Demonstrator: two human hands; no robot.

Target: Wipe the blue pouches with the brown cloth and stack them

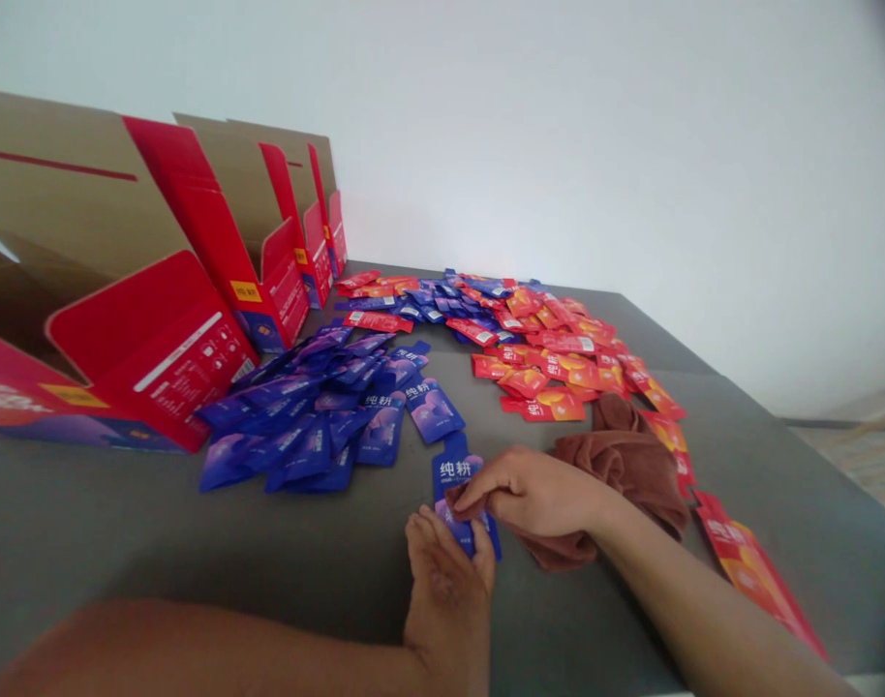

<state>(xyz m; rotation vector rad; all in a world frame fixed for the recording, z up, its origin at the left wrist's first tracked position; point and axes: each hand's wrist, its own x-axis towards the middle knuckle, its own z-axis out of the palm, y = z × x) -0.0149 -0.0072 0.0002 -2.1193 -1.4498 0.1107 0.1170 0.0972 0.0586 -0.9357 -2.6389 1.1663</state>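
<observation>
A blue sachet with white lettering lies on the grey table in front of me. My left hand grips its lower end, fingers at the left edge and thumb at the right. My right hand pinches a corner of a brown cloth and presses it onto the sachet's face. The rest of the cloth lies bunched under and beyond that hand. Just past the sachet is another blue sachet, at the edge of a heap of blue sachets.
Open red cardboard boxes stand in a row along the left. Red-orange sachets spread over the right and back of the table, mixed with blue ones at the far end. One red sachet lies near the right edge. A white wall rises behind.
</observation>
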